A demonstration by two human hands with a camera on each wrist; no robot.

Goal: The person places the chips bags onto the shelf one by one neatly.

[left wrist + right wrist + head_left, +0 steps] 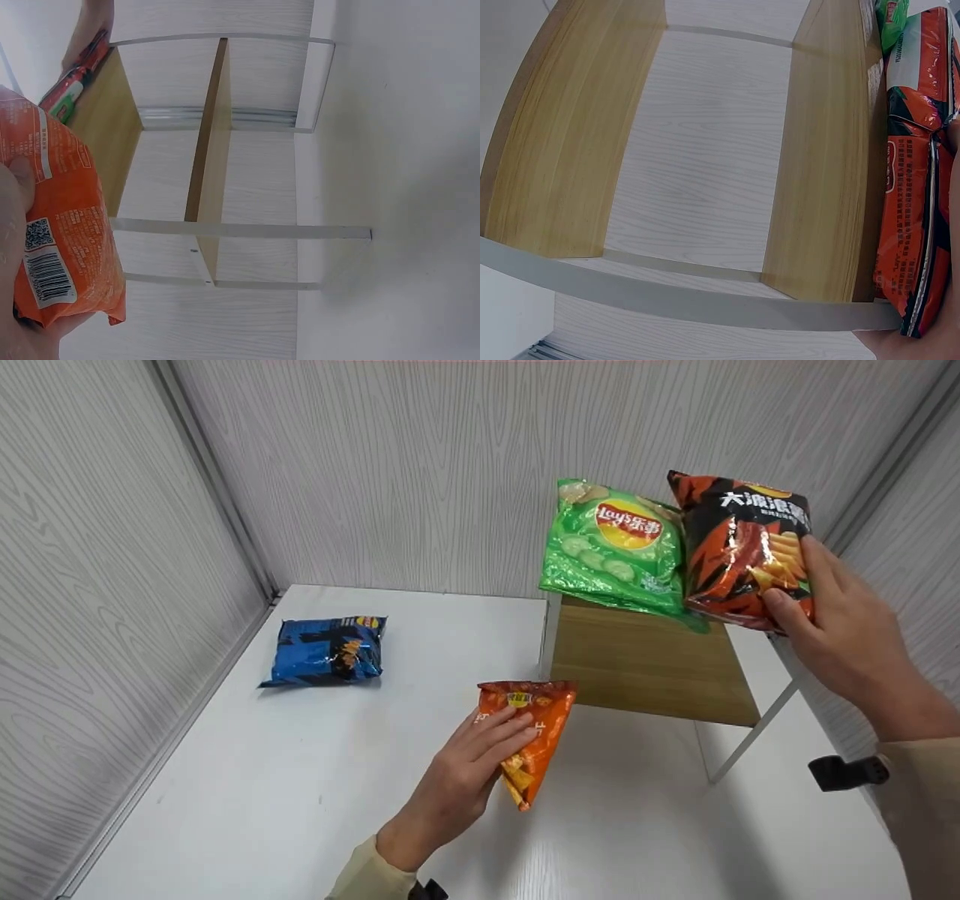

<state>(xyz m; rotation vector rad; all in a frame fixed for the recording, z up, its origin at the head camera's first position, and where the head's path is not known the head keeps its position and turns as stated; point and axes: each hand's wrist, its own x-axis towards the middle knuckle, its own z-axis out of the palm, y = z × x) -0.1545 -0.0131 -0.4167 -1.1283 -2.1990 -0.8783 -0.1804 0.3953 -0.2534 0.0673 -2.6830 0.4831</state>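
In the head view my right hand [862, 622] grips a red and black chip bag [750, 547] by its right side. That bag is at the top of a small shelf rack, close against a green chip bag [615, 547]. My left hand [465, 772] holds an orange chip bag [536, 742] above the white table, its fingers across the front. The back of this bag, with its barcode, and the thumb on it show in the left wrist view. A blue chip bag [326, 652] lies on the table to the left, apart from both hands.
The rack has wooden boards [210, 142] and a thin light metal frame [247, 230]. It stands at the right of the white table [247, 780]. Wood-grain panels [390, 472] wall in the back and sides.
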